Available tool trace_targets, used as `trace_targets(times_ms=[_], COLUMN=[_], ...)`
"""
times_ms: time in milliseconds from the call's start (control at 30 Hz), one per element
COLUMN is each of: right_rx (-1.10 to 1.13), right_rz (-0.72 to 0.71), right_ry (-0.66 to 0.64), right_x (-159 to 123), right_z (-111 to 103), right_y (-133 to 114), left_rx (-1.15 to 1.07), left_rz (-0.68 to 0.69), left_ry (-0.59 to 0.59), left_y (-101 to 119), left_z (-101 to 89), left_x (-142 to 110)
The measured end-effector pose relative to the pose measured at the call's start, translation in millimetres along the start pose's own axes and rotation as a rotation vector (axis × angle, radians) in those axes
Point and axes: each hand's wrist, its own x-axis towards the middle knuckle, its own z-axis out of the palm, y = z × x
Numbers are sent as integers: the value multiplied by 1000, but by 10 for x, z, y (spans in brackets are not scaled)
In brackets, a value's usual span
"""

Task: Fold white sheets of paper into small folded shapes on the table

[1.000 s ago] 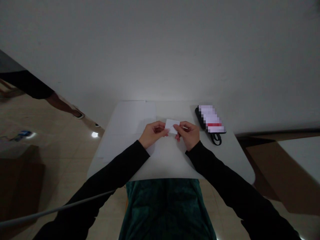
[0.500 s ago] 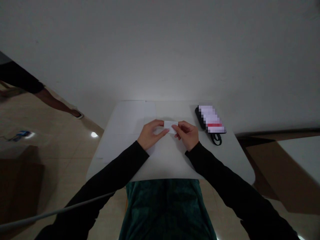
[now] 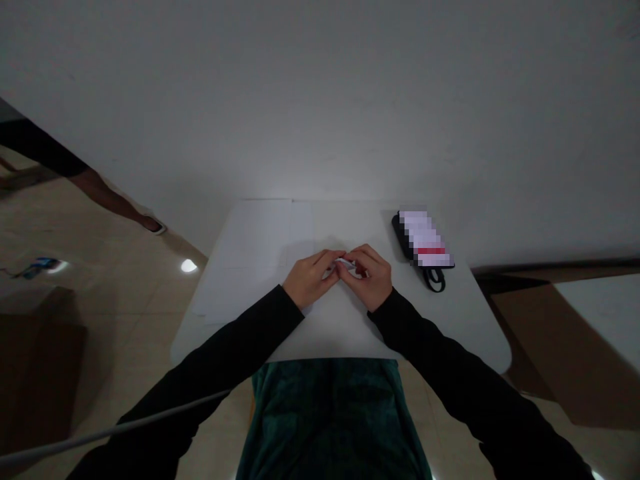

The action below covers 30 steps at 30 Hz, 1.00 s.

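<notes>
Above the middle of the white table [image 3: 345, 340], a small piece of folded white paper [image 3: 347, 264] is pinched between my two hands. My left hand [image 3: 311, 276] grips its left side, thumb below and fingers on top. My right hand [image 3: 369, 275] closes on the other side, its thumb and fingertips meeting near those of the left. The fingers cover most of the paper, so its full shape is hidden. Flat white sheets of paper [image 3: 250, 233] lie on the table to the left of my hands.
A phone [image 3: 425, 237], its screen blurred out, rests on a black case [image 3: 400, 230] with a strap loop [image 3: 435, 280] at the table's right. A wall [image 3: 320, 120] rises behind the table. At far left are a person's leg [image 3: 113, 200] and a brown box [image 3: 45, 373].
My hands have come closer together, and their fingertips now meet over the paper. The paper, seen flat before, is now tilted and mostly covered.
</notes>
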Motion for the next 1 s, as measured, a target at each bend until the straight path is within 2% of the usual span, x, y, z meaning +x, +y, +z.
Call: trace_targets(times_ms=[300,467,767,1000], right_rx=[-81,-98,-36,-24], right_rz=[-57,-140,-189,-169], right_ry=[43,1,40,36], right_x=[-2,-19,2,0], right_z=[3,17,26,50], right_y=[54,23,-14,2], left_rx=[28,176,290,259], left_rz=[-60,-118,71,87], left_ry=[-18,25,29,0], left_y=[20,59,109,54], left_z=[29,39,12,42], left_x=[1,5,52,74])
